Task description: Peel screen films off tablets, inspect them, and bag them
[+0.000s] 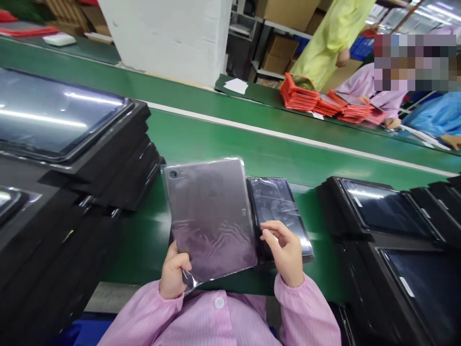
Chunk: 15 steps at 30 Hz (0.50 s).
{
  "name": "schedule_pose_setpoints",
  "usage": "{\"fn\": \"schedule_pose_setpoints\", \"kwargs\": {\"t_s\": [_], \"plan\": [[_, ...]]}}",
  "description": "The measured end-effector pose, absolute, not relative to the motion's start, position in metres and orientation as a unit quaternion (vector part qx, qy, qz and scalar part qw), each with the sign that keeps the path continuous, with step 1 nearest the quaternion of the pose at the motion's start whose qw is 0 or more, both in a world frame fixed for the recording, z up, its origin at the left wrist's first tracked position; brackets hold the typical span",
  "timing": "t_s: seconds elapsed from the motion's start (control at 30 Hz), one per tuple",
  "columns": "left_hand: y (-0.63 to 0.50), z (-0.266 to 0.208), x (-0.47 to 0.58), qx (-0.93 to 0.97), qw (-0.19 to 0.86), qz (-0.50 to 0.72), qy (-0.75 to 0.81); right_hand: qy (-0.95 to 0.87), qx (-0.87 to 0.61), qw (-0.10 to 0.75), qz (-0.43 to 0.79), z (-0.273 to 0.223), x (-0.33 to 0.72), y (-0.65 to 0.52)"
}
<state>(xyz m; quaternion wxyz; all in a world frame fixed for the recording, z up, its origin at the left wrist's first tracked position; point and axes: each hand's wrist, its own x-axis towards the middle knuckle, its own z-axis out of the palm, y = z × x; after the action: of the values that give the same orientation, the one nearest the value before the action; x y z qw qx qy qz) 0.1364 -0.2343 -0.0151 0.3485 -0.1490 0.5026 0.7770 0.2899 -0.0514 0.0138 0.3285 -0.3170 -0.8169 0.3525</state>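
A grey tablet in a clear plastic sleeve (212,216) is tilted up in front of me, its back with the corner camera facing me. My left hand (175,274) grips its lower left corner, thumb over the front and the other fingers behind. My right hand (288,252) is closed in a pinch near the sleeve's right edge; whatever is between the fingertips is too small to make out. Under that hand, a second tablet (279,206) with a dark, glossy screen lies in a black box on the green bench, partly covered by the sleeved tablet.
Tall stacks of black boxes with tablets (61,115) stand at the left. More boxed tablets (385,206) are stacked at the right. Beyond the green belt (252,120) and its white strip lie red pouches (298,93). Several co-workers are at the far side, one in yellow (324,43).
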Motion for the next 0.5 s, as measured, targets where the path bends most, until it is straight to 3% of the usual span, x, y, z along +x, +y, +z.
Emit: {"fn": "schedule_pose_setpoints", "kwargs": {"t_s": [0.1, 0.3, 0.5], "plan": [[-0.236, -0.015, 0.141, -0.143, 0.396, 0.766, 0.485, -0.797, -0.332, 0.320, 0.391, 0.027, 0.268, -0.055], [-0.239, -0.026, 0.145, -0.115, 0.374, 0.777, 0.493, -0.822, -0.344, 0.295, 0.346, 0.043, 0.254, -0.058], [-0.238, -0.035, 0.139, -0.048, 0.419, 0.761, 0.493, -0.877, -0.222, 0.257, 0.339, 0.058, 0.238, -0.109]]}}
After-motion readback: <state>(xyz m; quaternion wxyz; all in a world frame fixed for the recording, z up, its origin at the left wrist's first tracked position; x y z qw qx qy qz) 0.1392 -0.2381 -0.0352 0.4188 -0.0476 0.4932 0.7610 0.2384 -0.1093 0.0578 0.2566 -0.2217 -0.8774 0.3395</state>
